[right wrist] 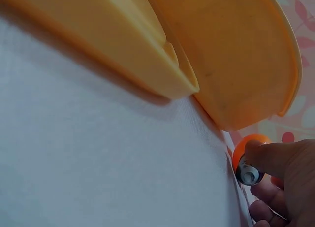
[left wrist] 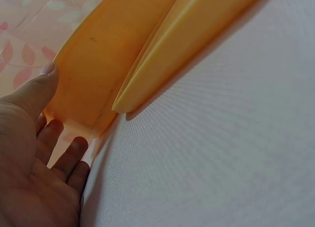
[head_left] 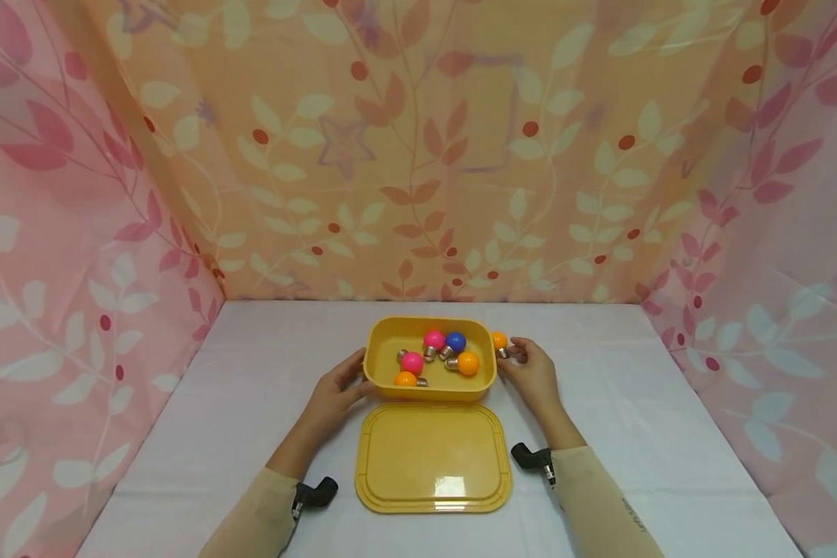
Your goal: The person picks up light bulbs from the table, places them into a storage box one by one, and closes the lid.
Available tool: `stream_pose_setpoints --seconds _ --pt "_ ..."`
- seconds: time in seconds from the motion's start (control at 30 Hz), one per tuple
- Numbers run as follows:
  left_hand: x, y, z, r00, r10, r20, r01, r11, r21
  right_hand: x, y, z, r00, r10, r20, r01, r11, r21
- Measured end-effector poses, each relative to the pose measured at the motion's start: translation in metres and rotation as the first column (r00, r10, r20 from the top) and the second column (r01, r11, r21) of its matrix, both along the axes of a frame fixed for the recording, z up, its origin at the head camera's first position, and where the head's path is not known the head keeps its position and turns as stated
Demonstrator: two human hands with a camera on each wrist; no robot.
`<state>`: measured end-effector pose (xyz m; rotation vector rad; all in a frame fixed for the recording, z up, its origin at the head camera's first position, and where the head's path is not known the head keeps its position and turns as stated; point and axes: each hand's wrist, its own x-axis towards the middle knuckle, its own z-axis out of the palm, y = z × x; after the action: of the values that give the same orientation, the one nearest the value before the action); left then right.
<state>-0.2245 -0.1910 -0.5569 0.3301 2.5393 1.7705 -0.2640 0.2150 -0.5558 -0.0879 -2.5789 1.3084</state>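
Observation:
A yellow plastic box point(head_left: 380, 341) holds several small round light bulbs, among them a pink bulb point(head_left: 412, 363), a blue bulb point(head_left: 456, 342) and an orange bulb point(head_left: 468, 363). My left hand point(head_left: 335, 395) rests against the box's left end, thumb at its wall and fingers loosely extended in the left wrist view. Just outside the right end, my right hand point(head_left: 535, 378) pinches another orange bulb point(right wrist: 248, 143) between thumb and fingers. Its metal base point(right wrist: 249, 176) faces the right wrist camera.
In front of the box, on the near side, lies its yellow lid point(head_left: 432, 457) on the white-covered table point(head_left: 216, 434). Floral curtains point(head_left: 418, 155) enclose the table at the back and both sides. Black wrist-worn devices point(head_left: 318, 493) sit at both sleeves.

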Motion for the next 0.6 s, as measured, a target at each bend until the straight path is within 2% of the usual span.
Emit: stream_pose_setpoints --seconds 0.23,0.43,0.6 --pt "-0.0004 0.0003 0.0021 1.000 0.000 0.013 0.000 1.000 -0.014 -0.0017 -0.0005 -0.0033 1.000 -0.023 -0.009 0.023 1.000 -0.009" --pt "-0.0009 -0.0006 0.0000 1.000 0.001 0.011 -0.001 1.000 0.014 -0.0026 0.0003 -0.0044 0.999 -0.026 -0.021 0.026 1.000 0.002" --pt "-0.0010 0.0004 0.0007 1.000 -0.004 0.008 0.004 1.000 0.008 0.0007 0.0004 -0.0043 0.998 -0.061 -0.020 0.061 0.998 0.018"
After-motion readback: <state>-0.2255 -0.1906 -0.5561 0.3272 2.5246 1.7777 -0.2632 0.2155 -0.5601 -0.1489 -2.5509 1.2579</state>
